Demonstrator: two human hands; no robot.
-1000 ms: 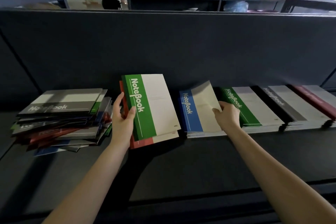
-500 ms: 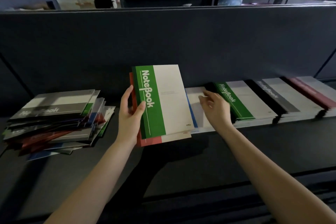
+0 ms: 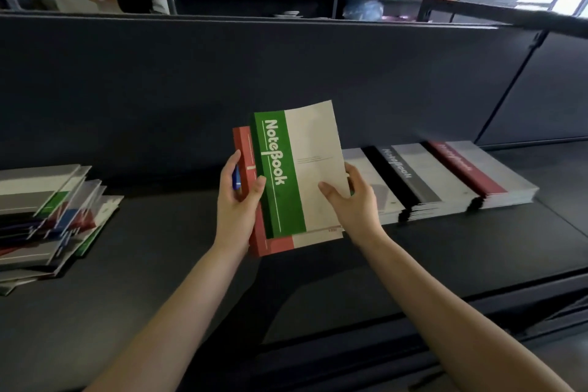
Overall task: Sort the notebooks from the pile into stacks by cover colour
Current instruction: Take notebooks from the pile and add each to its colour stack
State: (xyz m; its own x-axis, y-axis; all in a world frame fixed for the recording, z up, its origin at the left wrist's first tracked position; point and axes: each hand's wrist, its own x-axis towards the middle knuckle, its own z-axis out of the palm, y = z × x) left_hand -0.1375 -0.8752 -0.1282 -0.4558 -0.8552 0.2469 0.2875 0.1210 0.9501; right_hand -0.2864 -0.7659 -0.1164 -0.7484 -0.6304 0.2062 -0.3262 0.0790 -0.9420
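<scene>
The left hand [image 3: 237,200] is gripping the red notebook [image 3: 243,149] with the green notebook [image 3: 286,175] fanned on top, thumb across its spine, likely so both colours are showing. The right hand [image 3: 353,200] is pinching the green one's outer edge, seemingly to peel it off for sorting. The black stack [image 3: 413,181] and red stack [image 3: 477,172] are lying just beyond that hand, and the unsorted pile [image 3: 47,216] is sitting well outside the left hand
</scene>
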